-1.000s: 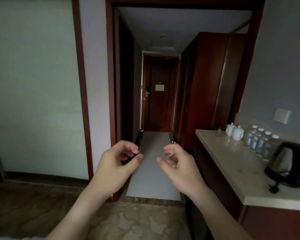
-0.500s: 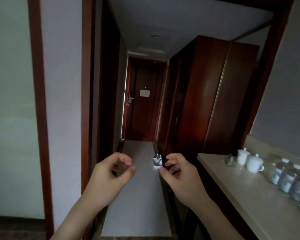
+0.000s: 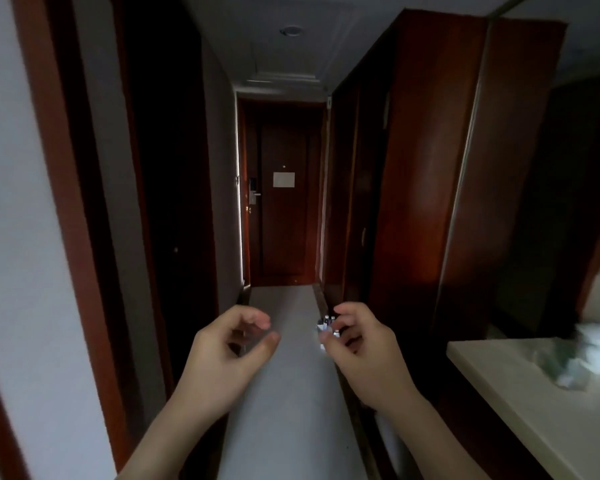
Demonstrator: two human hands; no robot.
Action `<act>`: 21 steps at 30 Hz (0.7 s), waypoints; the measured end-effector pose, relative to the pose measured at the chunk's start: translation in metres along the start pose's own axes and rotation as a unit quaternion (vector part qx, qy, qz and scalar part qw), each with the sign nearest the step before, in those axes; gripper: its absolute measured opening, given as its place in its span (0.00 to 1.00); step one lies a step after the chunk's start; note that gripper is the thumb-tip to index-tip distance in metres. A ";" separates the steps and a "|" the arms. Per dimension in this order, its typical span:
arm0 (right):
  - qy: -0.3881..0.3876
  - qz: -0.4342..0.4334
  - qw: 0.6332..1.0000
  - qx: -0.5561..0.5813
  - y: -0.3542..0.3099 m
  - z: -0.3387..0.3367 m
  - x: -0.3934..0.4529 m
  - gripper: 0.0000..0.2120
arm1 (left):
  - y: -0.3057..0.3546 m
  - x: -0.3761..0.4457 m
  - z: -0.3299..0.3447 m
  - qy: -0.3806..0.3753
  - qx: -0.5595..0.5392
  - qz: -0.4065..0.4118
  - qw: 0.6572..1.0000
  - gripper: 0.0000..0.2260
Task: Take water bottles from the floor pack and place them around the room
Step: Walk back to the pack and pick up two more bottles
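Observation:
The pack of water bottles (image 3: 325, 325) stands on the grey hallway floor (image 3: 288, 375) by the right-hand wardrobe, small and far off, partly hidden behind my right hand. My left hand (image 3: 227, 355) and my right hand (image 3: 364, 348) are both raised in front of me with fingers loosely curled and apart, and neither holds anything. Both hands are well short of the pack.
A dark wooden wardrobe (image 3: 430, 168) lines the right side of the narrow hallway, and a dark doorway (image 3: 167, 185) opens on the left. The wooden entry door (image 3: 283, 195) closes the far end. A beige counter (image 3: 520, 393) with blurred white cups (image 3: 593, 348) juts in at the right.
I have moved forward from the room into the hallway opening. The counter and its bottles slid off to the right, and the floor pack came into view. My hands kept their pose.

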State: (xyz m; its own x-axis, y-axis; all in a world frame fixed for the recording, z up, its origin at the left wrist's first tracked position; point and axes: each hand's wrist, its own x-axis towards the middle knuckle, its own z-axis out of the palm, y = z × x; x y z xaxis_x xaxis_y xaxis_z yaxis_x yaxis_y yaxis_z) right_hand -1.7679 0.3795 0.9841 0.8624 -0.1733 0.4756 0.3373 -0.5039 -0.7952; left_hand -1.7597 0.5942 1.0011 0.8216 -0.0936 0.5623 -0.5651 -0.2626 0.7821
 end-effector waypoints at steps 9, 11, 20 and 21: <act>-0.023 -0.032 0.999 0.031 0.070 0.066 0.207 0.14 | -0.100 0.171 0.028 0.029 0.039 -0.016 0.999 0.07; -0.035 -0.033 0.998 0.028 0.086 0.084 0.248 0.14 | -0.130 0.207 0.028 0.037 0.044 -0.022 0.998 0.07; -0.031 -0.016 0.999 -0.006 0.169 0.172 0.428 0.14 | -0.300 0.391 0.041 0.019 0.026 -0.022 0.999 0.09; -0.029 -0.009 0.999 -0.015 0.176 0.180 0.450 0.14 | -0.316 0.417 0.044 0.016 0.014 -0.022 1.000 0.11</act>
State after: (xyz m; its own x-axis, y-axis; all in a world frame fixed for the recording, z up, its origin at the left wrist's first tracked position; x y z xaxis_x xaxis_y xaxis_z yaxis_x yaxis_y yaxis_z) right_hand -1.2530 0.3651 0.9905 0.8767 -0.1153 0.4669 0.3424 -0.5321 -0.7743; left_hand -1.2354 0.5959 0.9764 0.8427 -0.0497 0.5360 -0.5255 -0.2920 0.7991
